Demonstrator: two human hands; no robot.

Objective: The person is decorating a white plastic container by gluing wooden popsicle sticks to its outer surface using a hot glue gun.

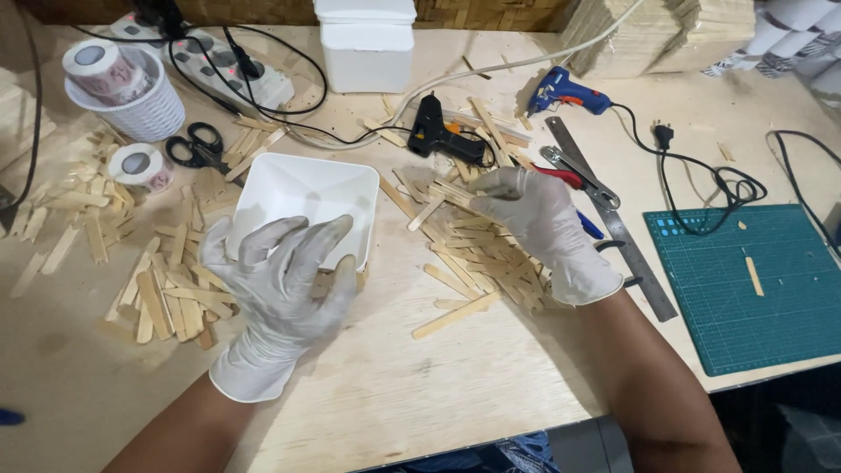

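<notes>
Flat wooden craft sticks [477, 250] lie heaped at the middle of our plywood workbench [420, 377], and our gloved right hand [543, 229] rests on top of the pile, its fingertips pinching one stick at the heap's upper edge. Our left hand [280, 280], also in a white glove, hovers with fingers spread over the near rim of a square white dish [307, 197], holding nothing we can make out. A second scatter of sticks [166, 289] lies just left of that hand. Beyond the heap we see a black glue gun [442, 131] and a blue glue gun [565, 90], with a steel ruler [613, 223] and a green cutting mat [753, 280] to the right. Black scissors [200, 147] sit near the dish's far left corner.
</notes>
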